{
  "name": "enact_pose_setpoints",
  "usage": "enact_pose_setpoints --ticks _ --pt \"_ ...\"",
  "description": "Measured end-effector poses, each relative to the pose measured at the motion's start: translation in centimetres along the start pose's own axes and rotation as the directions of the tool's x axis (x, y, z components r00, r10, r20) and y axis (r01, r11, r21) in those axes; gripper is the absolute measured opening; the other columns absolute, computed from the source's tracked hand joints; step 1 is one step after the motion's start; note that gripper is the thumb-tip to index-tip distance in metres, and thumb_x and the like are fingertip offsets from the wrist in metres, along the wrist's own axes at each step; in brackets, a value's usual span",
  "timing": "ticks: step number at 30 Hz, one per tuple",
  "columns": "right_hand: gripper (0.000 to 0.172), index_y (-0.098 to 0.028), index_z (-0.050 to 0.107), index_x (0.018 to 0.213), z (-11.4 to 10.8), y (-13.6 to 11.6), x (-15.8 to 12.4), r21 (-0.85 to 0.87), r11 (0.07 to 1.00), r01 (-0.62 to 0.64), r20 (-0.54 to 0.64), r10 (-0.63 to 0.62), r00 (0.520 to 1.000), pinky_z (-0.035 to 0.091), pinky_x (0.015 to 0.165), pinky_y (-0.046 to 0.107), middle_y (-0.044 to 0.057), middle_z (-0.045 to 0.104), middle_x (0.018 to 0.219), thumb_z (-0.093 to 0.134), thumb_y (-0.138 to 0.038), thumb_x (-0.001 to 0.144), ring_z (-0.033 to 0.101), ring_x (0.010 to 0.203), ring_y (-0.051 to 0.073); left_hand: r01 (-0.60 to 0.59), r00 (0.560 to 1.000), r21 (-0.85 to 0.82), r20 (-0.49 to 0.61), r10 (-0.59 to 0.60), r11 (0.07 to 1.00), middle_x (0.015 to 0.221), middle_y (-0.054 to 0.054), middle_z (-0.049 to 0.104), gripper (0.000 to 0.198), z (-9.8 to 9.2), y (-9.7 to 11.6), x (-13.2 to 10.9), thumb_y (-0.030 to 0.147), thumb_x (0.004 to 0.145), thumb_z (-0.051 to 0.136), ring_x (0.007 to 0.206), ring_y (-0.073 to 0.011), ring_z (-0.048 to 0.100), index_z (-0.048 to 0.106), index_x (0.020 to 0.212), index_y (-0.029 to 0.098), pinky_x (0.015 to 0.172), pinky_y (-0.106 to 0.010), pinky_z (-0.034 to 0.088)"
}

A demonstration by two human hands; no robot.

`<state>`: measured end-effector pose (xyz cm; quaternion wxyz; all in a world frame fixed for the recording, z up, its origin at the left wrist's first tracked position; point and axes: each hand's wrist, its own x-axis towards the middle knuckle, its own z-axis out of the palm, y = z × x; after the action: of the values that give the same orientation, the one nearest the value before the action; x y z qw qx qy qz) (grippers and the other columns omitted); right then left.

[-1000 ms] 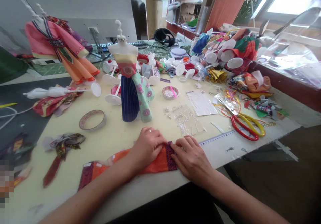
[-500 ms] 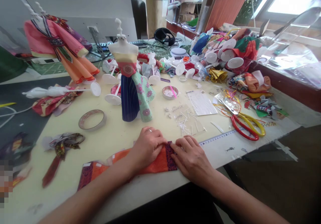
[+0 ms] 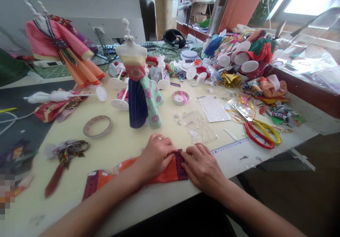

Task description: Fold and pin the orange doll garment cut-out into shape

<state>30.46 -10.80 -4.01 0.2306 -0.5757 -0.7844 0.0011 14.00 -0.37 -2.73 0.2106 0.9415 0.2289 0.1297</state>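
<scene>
Both left hand and right hand curled, grip unclear; orange cloth beneath left, its purple end touching right

One camera, worn on the person's head, looks forward and down over the bench from above its near edge. The hands lie close to it, low in the middle of the frame, with the forearms running in from the bottom edge. Its wide view reaches past the bench to a grey panel at upper left and a bright window at upper right, both farther off.
</scene>
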Motion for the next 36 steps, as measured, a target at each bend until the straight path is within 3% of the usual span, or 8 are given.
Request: enact_pose_setpoints --ticks 9,14,18,25,36 --pt "0.019 -0.013 0.062 0.094 -0.2 0.0 -0.2 0.024 1.000 -0.013 -0.017 0.013 1.000 0.040 0.081 0.039 0.008 0.054 0.082 0.044 -0.016 0.088 0.046 0.081 0.021 -0.051 0.999 0.103 -0.012 0.052 0.993 0.084 -0.004 0.062 0.019 0.5 0.1 -0.4 0.016 0.087 0.048 0.083 -0.0182 0.052 0.066 0.093 0.019 0.094 -0.042 0.028" --pt "0.028 -0.013 0.058 0.112 -0.1 0.1 -0.1 -0.021 1.000 -0.018 -0.039 0.017 0.999 0.041 0.085 0.043 0.013 0.055 0.100 0.047 -0.020 0.088 0.047 0.092 0.025 -0.076 0.997 0.156 -0.007 0.078 0.985 0.083 -0.004 0.061 0.022 0.3 0.3 -0.6 0.016 0.088 0.044 0.081 -0.0180 0.051 0.065 0.093 0.019 0.096 -0.044 0.027" --pt "0.027 -0.014 0.060 0.110 0.0 0.2 0.0 -0.034 0.999 -0.025 -0.019 0.025 1.000 0.040 0.087 0.045 0.014 0.054 0.105 0.049 -0.022 0.087 0.046 0.097 0.026 -0.089 0.996 0.185 0.008 0.089 0.979 0.082 -0.004 0.060 0.022 0.3 0.4 -0.7 0.018 0.088 0.043 0.080 -0.0181 0.050 0.065 0.091 0.018 0.097 -0.045 0.026" --pt "0.020 -0.014 0.061 0.102 0.2 0.0 0.1 -0.066 0.998 -0.010 -0.031 0.008 0.999 0.039 0.090 0.044 0.012 0.056 0.100 0.049 -0.021 0.087 0.047 0.096 0.025 -0.112 0.991 0.163 -0.058 0.123 0.980 0.083 -0.004 0.060 0.023 0.6 0.1 -1.1 0.016 0.088 0.044 0.079 -0.0173 0.050 0.066 0.094 0.019 0.097 -0.046 0.027" --pt "0.018 -0.013 0.061 0.097 0.1 0.0 0.1 -0.059 0.998 -0.014 -0.032 0.012 0.999 0.039 0.087 0.042 0.011 0.057 0.094 0.047 -0.020 0.088 0.048 0.094 0.024 -0.047 0.999 0.023 -0.010 0.047 0.999 0.089 -0.003 0.062 0.019 -0.4 0.1 -1.3 0.016 0.086 0.048 0.086 -0.0175 0.054 0.063 0.098 0.019 0.095 -0.041 0.030"
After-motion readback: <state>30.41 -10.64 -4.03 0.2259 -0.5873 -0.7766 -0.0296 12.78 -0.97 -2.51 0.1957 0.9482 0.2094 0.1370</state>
